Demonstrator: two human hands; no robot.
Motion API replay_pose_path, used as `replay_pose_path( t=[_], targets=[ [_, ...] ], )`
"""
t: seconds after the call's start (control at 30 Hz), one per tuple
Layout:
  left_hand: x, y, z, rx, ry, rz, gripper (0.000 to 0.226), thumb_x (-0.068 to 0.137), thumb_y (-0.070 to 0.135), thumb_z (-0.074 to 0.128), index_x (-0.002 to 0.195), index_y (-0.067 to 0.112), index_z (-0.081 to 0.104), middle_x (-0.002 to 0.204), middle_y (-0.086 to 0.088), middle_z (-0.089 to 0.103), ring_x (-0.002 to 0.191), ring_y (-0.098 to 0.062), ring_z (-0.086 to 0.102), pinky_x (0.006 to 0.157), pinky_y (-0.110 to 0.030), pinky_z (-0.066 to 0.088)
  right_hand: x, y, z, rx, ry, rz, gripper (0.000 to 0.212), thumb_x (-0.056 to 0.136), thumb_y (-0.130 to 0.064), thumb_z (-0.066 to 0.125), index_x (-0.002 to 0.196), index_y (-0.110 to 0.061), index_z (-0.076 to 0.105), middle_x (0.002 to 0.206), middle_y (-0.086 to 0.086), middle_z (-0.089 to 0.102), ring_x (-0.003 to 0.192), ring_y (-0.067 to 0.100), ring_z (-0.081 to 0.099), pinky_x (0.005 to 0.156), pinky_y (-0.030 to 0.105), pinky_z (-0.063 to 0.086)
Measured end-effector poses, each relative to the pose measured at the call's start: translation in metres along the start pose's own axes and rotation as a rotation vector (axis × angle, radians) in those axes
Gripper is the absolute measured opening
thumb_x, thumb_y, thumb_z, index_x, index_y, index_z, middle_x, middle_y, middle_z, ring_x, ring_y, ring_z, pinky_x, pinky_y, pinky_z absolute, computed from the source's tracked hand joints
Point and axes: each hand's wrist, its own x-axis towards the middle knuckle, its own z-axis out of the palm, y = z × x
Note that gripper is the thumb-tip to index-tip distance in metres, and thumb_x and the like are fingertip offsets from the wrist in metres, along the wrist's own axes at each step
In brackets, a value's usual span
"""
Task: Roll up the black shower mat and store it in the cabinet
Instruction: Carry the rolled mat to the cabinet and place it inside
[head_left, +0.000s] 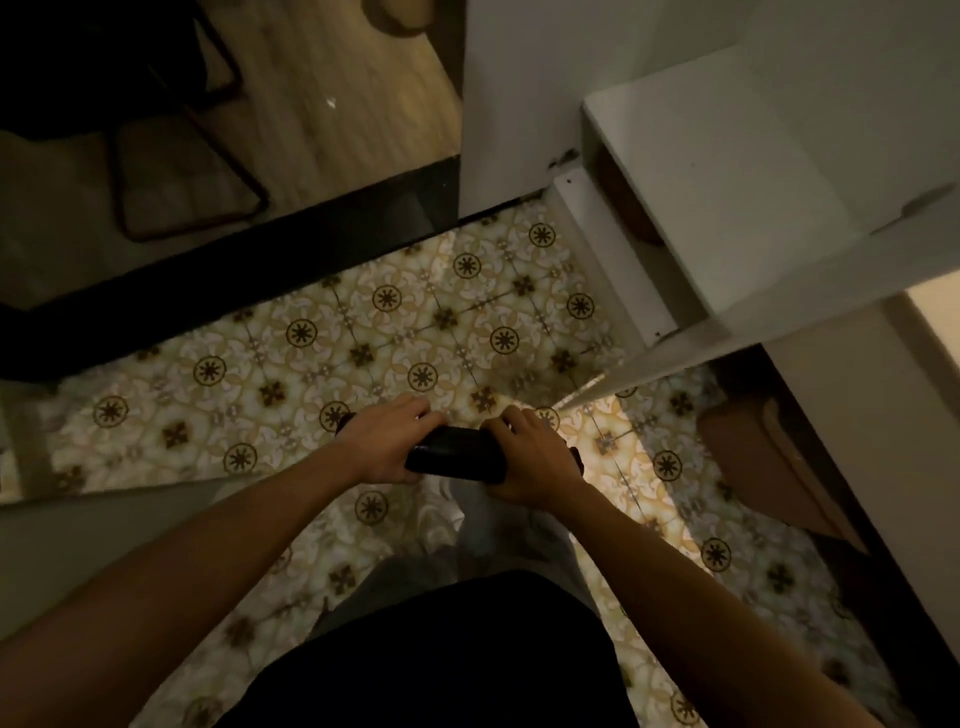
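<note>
Floor: patterned tile (322, 358) in cream and brown, with dark rosettes and crosses, dimly lit and brighter near the middle right.
Person: standing, seen from above — dark top at the bottom edge, bare forearms reaching forward, pale trousers and a light shoe below the hands.
Left hand (387, 447): fingers curled over the top of the left end of the black shower mat (454, 454), thumb underneath, gripping it.
Right hand (530, 457): clenched around the mat's right end, knuckles up.
Mat: rolled into a tight dark tube, held level between the two hands above the floor, only the short middle stretch showing.
Box: brown cardboard box (769, 462) on the floor to the right, against a pale wall.
Cabinet: white cabinet (727, 197) ahead and to the right — its door (608, 260) stands open, a dim interior showing behind it.
Threshold: dark strip (249, 265) crossing beyond the tiles.
Beyond: wood-look flooring (332, 104) and a dark-framed stool or chair (182, 176), hard to make out.
</note>
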Motion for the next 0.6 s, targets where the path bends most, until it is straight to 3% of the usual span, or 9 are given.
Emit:
replay_pose_path(
  t=[0.07, 0.23, 0.47, 0.6],
  targets=[
    [0.03, -0.026, -0.017, 0.019, -0.013, 0.033, 0.073, 0.072, 0.051, 0.074, 0.132, 0.024, 0.044, 0.118, 0.0, 0.049, 0.107, -0.019, 0.048, 0.066, -0.028, 0.038, 0.031, 0.014, -0.013, 0.013, 0.013, 0.028, 0.072, 0.069, -0.045, 0.079, 0.13, -0.017, 0.052, 0.122, 0.01, 0.052, 0.11, 0.03, 0.05, 0.084, 0.042, 0.048],
    [0.117, -0.091, -0.069, 0.043, -0.058, 0.084, 0.074, 0.073, 0.055, 0.071, 0.135, 0.024, 0.046, 0.12, -0.003, 0.051, 0.108, -0.023, 0.051, 0.076, -0.035, 0.047, 0.116, 0.056, -0.045, 0.076, 0.034, 0.1, 0.079, 0.071, -0.053, 0.079, 0.135, -0.019, 0.049, 0.127, 0.01, 0.049, 0.114, 0.029, 0.048, 0.086, 0.04, 0.048],
    [0.226, -0.141, -0.151, 0.118, -0.111, 0.232, 0.072, 0.072, 0.049, 0.075, 0.134, 0.023, 0.046, 0.122, -0.005, 0.052, 0.109, -0.025, 0.053, 0.082, -0.04, 0.052, 0.178, 0.094, -0.1, 0.15, 0.104, 0.293, 0.071, 0.072, -0.045, 0.077, 0.133, -0.017, 0.053, 0.125, 0.012, 0.052, 0.112, 0.033, 0.051, 0.081, 0.041, 0.051],
    [0.28, -0.153, -0.181, 0.148, -0.117, 0.349, 0.076, 0.066, 0.044, 0.082, 0.131, 0.017, 0.053, 0.127, -0.011, 0.053, 0.109, -0.028, 0.056, 0.074, -0.038, 0.055, 0.201, 0.124, -0.123, 0.155, 0.147, 0.366, 0.075, 0.07, -0.049, 0.078, 0.133, -0.017, 0.052, 0.129, 0.011, 0.051, 0.113, 0.032, 0.05, 0.086, 0.042, 0.051]
  ],
)
